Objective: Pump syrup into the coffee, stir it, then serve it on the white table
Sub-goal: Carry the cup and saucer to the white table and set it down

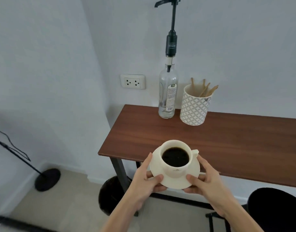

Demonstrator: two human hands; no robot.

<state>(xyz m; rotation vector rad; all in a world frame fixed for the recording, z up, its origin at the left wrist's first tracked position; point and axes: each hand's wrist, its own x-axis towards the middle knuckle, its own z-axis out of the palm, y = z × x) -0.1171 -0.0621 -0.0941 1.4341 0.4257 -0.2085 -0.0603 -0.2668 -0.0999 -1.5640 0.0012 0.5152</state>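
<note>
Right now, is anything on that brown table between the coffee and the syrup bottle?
Nothing visible is. Both hands, left hand and right hand, hold the saucer with the coffee cup at the near edge. Bare brown table runs to the syrup bottle. The stirrer holder stands to its right, off that line.

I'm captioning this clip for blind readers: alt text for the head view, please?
Both hands, left and right, hold a saucer carrying a cup of black coffee at a brown table's near edge. A syrup pump bottle and stirrer cup stand behind.
</note>
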